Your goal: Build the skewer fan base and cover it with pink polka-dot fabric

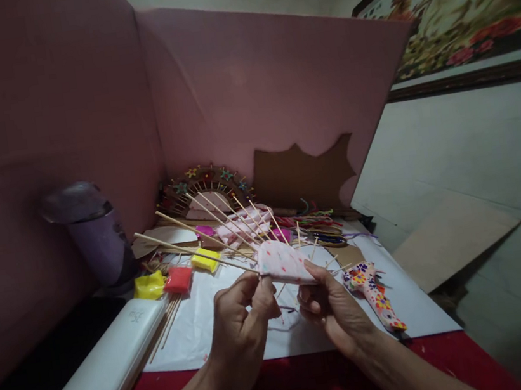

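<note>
Between my hands, above the white sheet, is a half-round piece covered in pink patterned fabric [281, 261]. Several thin wooden sticks [225, 215] fan out from its curved edge, up and to the left. My left hand [245, 318] pinches its lower left corner, close to the lowest stick. At the right end my right hand [332, 300] grips it, thumb on top and fingers curled beneath. Below the hands, a few small dark bits lie on the sheet, too small to name.
A finished-looking fan-shaped craft [206, 186] leans at the back beside brown cardboard [303, 173]. Yellow [206, 260] and red [178, 281] packets, a purple cup [101, 241] and a long white device [102, 376] stand left. A flowered stuffed figure [374, 295] lies right, near scissors [328, 237].
</note>
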{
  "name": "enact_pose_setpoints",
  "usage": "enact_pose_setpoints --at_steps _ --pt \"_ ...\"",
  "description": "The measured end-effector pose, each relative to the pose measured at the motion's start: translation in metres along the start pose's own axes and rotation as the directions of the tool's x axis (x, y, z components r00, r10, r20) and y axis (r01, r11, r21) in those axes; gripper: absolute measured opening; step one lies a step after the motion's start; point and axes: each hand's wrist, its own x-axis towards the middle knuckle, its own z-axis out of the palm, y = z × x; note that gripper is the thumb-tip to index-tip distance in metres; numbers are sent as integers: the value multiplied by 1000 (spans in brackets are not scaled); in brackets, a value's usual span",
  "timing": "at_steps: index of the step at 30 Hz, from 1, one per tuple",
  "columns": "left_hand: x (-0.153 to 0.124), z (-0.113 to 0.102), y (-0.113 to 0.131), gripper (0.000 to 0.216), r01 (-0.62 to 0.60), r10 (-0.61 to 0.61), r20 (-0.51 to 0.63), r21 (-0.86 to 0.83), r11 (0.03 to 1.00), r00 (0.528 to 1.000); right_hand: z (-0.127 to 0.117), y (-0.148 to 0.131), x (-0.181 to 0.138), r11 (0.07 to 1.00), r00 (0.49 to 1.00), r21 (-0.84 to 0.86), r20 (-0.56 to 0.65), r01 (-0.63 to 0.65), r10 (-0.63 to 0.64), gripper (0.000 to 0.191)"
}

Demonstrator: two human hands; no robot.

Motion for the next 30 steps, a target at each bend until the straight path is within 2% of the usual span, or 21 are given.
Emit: enact_pose_setpoints --at_steps 9,15,18,22,25,30 --pt "3 -1 -4 28 71 -66 53 -103 992 996 1 1 0 997 995 -68 -95 37 -43 26" --pt "4 -1 -8 30 83 -80 32 -92 992 996 0 0 0 989 990 -99 -73 113 -120 29" --pt "5 -1 -10 26 110 -105 42 -162 981 994 1 -1 -2 977 983 -141 -77 157 -169 34" --pt "8 -2 -13 26 199 -182 83 -338 920 980 3 -3 -3 958 968 -184 -75 221 -238 36" --pt "11 -3 -14 35 277 -261 93 -382 882 961 2 -2 -3 937 956 -231 -69 264 -286 36" --pt "15 -4 -14 38 443 -421 156 -462 768 893 -1 0 -3 886 927 -337 -84 318 -365 42"
